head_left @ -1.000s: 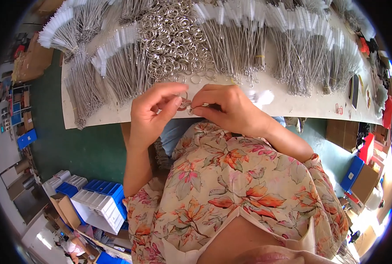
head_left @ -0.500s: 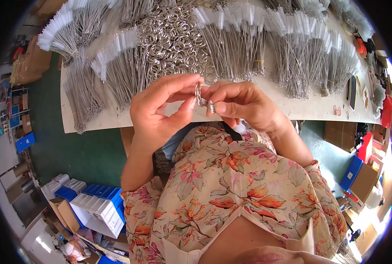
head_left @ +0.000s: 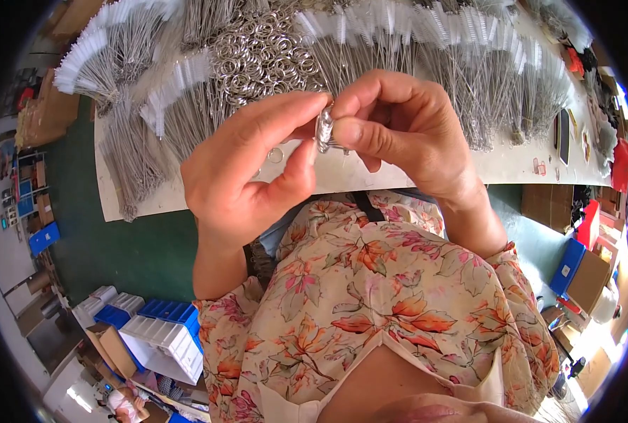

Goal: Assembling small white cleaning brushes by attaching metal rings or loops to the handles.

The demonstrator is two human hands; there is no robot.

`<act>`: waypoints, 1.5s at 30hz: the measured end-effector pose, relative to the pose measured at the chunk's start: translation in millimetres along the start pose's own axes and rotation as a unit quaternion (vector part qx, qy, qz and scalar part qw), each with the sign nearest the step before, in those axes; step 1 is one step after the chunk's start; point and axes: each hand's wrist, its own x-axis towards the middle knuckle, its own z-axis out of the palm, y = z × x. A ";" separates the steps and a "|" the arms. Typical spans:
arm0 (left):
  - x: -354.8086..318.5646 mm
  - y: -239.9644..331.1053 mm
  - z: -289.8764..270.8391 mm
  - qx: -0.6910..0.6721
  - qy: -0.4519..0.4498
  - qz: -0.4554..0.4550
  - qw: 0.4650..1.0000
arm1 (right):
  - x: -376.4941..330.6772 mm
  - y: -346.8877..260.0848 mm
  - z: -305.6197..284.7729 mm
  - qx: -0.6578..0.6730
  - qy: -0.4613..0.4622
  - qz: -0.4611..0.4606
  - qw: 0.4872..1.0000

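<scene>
Before the ring pile [head_left: 261, 62], the right hand [head_left: 418, 134] pinches gathered metal rings [head_left: 324, 132]; the left hand [head_left: 238, 168] parts its fingers beside them (many piled rings lie loose).

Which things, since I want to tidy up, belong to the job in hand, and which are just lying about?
Apparently the job:
Rings pinched in the right hand
Ring pile on the table
Brushes, probably

Seemingly just lying about:
White crate
Blue bin
Cardboard box
</scene>
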 end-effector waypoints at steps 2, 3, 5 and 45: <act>2.1 -0.4 -5.7 -0.002 -0.008 -0.006 1.000 | 1.2 1.3 -0.9 -0.030 -0.011 0.006 0.999; 4.1 -0.3 -11.1 -0.021 -0.051 -0.019 0.998 | 1.4 1.8 -0.9 -0.049 -0.015 0.006 0.999; 10.5 5.1 -16.0 -0.045 -0.113 -0.089 0.989 | 1.4 2.9 -0.1 -0.068 -0.020 0.007 0.997; -26.8 28.8 -43.7 -0.214 0.177 -0.231 0.932 | 24.7 73.8 27.5 -0.280 -0.008 -0.217 0.935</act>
